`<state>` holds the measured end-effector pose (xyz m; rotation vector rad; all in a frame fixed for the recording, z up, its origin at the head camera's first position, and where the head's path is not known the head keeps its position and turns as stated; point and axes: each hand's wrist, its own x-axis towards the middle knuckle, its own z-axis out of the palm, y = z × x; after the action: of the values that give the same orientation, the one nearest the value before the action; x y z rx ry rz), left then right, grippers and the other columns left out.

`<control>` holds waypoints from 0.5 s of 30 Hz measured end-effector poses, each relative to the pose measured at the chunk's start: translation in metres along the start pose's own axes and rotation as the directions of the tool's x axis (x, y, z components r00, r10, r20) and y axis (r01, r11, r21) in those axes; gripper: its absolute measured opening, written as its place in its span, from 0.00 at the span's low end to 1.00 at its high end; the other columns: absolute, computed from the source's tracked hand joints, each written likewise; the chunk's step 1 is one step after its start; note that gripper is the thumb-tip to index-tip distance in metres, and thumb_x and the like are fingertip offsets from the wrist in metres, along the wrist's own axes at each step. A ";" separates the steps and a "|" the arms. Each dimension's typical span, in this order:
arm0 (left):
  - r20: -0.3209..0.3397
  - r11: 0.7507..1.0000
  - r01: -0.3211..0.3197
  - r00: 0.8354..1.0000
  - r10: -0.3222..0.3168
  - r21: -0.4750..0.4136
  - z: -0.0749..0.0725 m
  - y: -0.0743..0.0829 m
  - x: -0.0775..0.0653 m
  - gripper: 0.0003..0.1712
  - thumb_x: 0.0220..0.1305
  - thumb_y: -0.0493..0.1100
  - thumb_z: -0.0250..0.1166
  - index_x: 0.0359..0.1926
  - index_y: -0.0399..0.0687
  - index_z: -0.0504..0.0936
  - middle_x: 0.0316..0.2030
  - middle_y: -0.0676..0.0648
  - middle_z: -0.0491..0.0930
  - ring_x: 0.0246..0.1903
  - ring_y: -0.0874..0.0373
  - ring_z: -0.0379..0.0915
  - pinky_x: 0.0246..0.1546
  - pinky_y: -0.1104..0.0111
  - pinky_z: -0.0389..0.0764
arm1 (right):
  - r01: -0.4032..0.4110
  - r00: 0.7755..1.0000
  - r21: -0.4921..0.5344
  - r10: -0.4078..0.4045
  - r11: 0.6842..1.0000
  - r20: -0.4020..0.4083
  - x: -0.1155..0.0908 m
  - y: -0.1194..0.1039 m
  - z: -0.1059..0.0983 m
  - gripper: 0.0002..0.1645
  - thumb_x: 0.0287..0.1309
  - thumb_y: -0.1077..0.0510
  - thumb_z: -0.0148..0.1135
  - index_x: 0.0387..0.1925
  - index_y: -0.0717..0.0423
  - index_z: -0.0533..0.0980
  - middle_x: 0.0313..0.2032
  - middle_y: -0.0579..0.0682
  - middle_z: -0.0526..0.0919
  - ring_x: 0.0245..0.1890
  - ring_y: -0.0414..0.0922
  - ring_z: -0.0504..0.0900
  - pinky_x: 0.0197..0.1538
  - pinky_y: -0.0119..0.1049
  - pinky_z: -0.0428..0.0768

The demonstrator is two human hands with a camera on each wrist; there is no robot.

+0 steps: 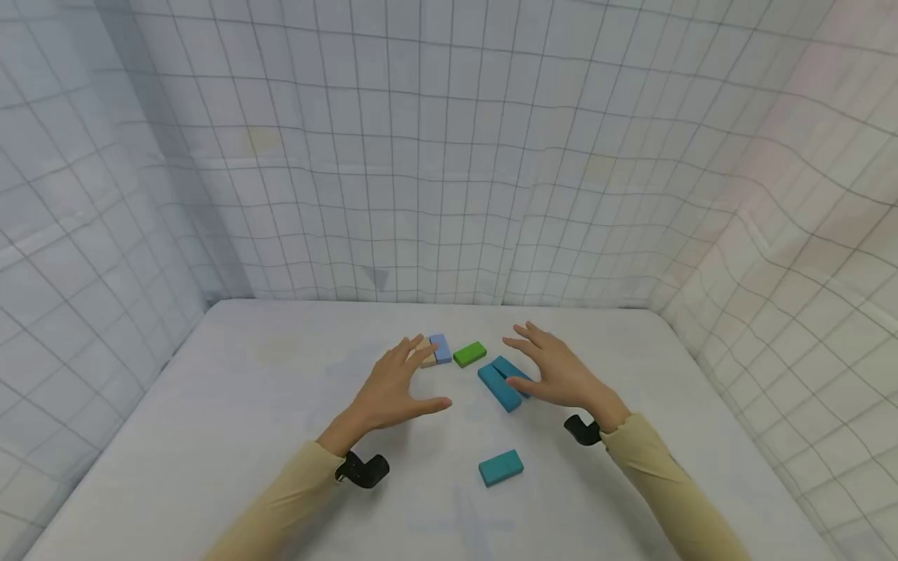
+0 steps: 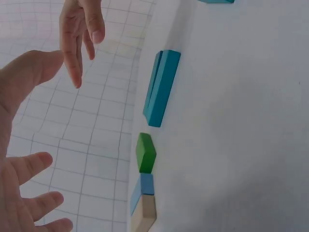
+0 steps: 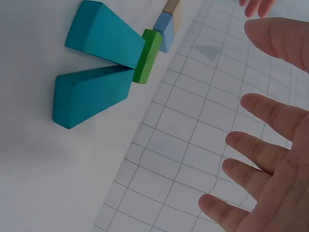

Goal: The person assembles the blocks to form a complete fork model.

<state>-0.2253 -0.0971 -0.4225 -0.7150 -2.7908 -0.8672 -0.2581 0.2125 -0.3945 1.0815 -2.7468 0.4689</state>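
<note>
Both hands hover above a white table with fingers spread and nothing held. My left hand (image 1: pixel 394 387) is nearest a beige block (image 1: pixel 427 360), partly hidden by its fingers, and a light blue block (image 1: pixel 440 349) beside it. My right hand (image 1: pixel 557 370) hovers at two long teal-blue blocks, a front one (image 1: pixel 499 388) and a rear one (image 1: pixel 510 374) partly covered by the thumb. In the right wrist view these two blocks lie in a V. Between the hands, farther back, lies a green block (image 1: pixel 470 354). Closer to me rests a short teal block (image 1: pixel 501 468).
The white table (image 1: pixel 281 436) ends at a back edge against a grid-patterned cloth (image 1: pixel 449 195). More grid cloth hangs along the left and right sides. A black wrist camera (image 1: pixel 362 471) sits under the left wrist, another black wrist camera (image 1: pixel 582 430) under the right.
</note>
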 end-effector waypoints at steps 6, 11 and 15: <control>0.021 0.992 0.059 0.998 -0.057 -0.110 0.021 0.005 0.008 0.43 0.51 0.65 0.68 0.65 0.52 0.71 0.63 0.44 0.66 0.61 0.45 0.60 0.56 0.48 0.63 | -0.071 0.998 0.036 0.071 0.997 0.002 -0.005 0.009 0.012 0.29 0.56 0.51 0.67 0.58 0.57 0.74 0.60 0.57 0.71 0.60 0.55 0.68 0.56 0.54 0.68; 0.012 0.981 0.067 0.998 -0.066 -0.183 0.040 0.009 0.015 0.33 0.53 0.61 0.69 0.58 0.52 0.78 0.56 0.46 0.73 0.57 0.48 0.65 0.54 0.51 0.67 | -0.176 0.984 0.069 0.173 0.982 0.042 -0.008 0.018 0.029 0.23 0.55 0.54 0.69 0.51 0.59 0.78 0.49 0.54 0.77 0.51 0.52 0.74 0.50 0.48 0.74; -0.010 0.972 0.042 0.999 -0.045 -0.231 0.055 0.011 0.022 0.26 0.56 0.56 0.69 0.51 0.48 0.82 0.48 0.48 0.78 0.50 0.51 0.71 0.48 0.55 0.72 | -0.258 0.966 0.088 0.254 0.962 0.054 -0.009 0.024 0.041 0.24 0.51 0.55 0.71 0.49 0.60 0.78 0.43 0.53 0.78 0.44 0.50 0.76 0.45 0.45 0.75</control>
<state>-0.2383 -0.0493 -0.4564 -0.6770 -2.7296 -1.2149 -0.2691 0.2214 -0.4407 0.7627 -2.9433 0.6226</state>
